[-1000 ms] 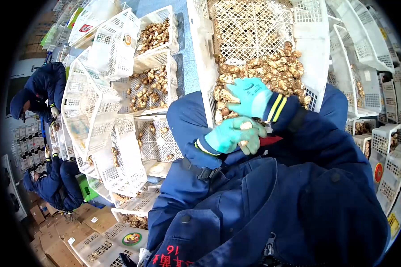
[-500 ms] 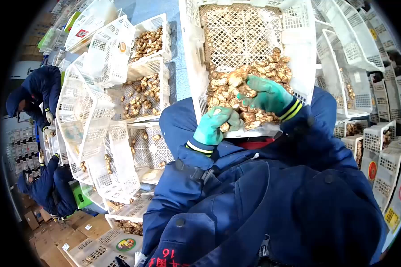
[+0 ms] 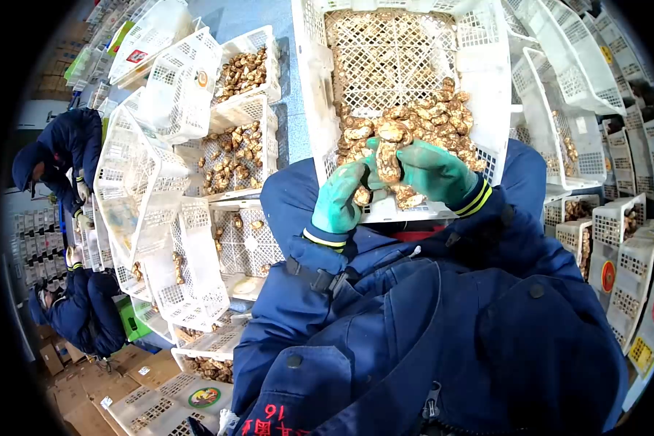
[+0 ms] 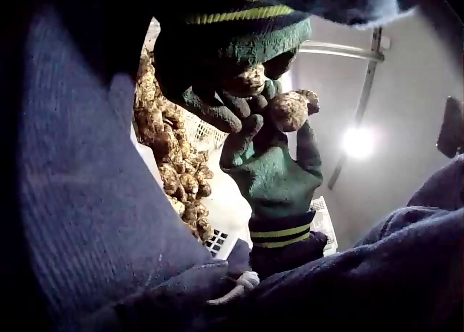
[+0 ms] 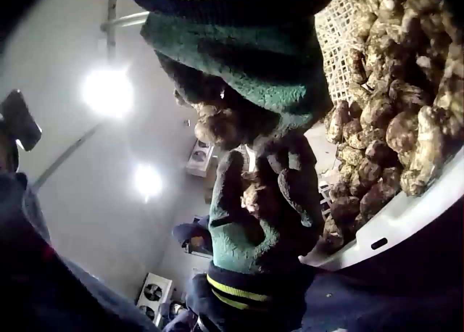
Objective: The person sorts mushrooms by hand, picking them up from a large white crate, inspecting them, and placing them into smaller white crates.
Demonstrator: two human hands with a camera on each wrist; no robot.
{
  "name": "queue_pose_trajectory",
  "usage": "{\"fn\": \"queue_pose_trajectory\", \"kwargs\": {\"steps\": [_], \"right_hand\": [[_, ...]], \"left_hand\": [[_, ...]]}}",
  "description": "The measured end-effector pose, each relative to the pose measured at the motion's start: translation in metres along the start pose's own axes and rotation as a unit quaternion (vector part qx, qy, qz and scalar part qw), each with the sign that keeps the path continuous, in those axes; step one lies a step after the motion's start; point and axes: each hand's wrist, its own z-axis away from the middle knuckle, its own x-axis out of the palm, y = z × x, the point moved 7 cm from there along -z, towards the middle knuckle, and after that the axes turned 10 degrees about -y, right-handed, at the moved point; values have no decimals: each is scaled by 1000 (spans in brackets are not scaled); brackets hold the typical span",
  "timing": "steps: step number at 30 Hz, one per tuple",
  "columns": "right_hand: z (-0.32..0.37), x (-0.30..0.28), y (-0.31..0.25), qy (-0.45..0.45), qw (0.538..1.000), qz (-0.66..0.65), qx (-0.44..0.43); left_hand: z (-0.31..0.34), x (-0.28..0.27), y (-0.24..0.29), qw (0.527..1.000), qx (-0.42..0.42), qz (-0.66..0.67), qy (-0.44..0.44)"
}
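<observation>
Both hands wear green gloves and meet above the near end of a white plastic crate. My right hand pinches a thick mushroom with a rounded head, brown and cream in colour. The fingertips of my left hand come up to that mushroom from the other side. A smaller mushroom is gripped in the left hand, and it also shows between the curled fingers in the right wrist view. Beneath the hands lies a heap of similar mushrooms, partly hidden by the gloves.
The crate rests across the person's thighs. On the left stand more crates with scattered mushrooms. Stacked crates line the right side. Two people in dark blue work at the far left, near cardboard boxes.
My right hand reached over the heap, took hold of the thick mushroom and brought it to the left hand. The left hand kept its small mushroom and moved from the crate's near edge towards the heap.
</observation>
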Motion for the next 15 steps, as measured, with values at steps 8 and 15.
{"fn": "queue_pose_trajectory", "kwargs": {"steps": [8,15], "right_hand": [[-15,7,7,110,972,187,92],[-19,8,1,61,931,361,2]], "left_hand": [[-3,21,5,878,-211,425,64],[-1,23,4,868,-260,415,80]]}}
